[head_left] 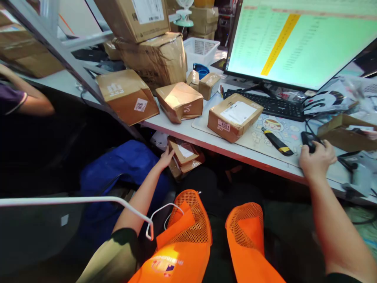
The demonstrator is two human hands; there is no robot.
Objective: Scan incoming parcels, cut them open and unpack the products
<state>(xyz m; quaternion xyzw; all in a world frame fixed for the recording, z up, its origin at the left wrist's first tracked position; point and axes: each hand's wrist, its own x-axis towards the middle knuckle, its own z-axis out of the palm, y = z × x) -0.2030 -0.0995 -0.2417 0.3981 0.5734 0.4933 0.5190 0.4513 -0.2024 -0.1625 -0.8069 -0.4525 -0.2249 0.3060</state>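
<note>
Below the desk edge, my left hand grips the left side of a small cardboard box with a white label. That box rests over other cardboard below it; part of the pile is in shadow. My right hand is closed over a black computer mouse on the desk. Left of the mouse lies a black and yellow utility knife on a printed desk mat. A cardboard box marked 4001 sits between the knife and the other boxes.
Several boxes line the desk's left, including a taped carton against a metal frame. A keyboard and monitor stand behind. A scanner-like grey device is at right. Another person's arm shows at far left.
</note>
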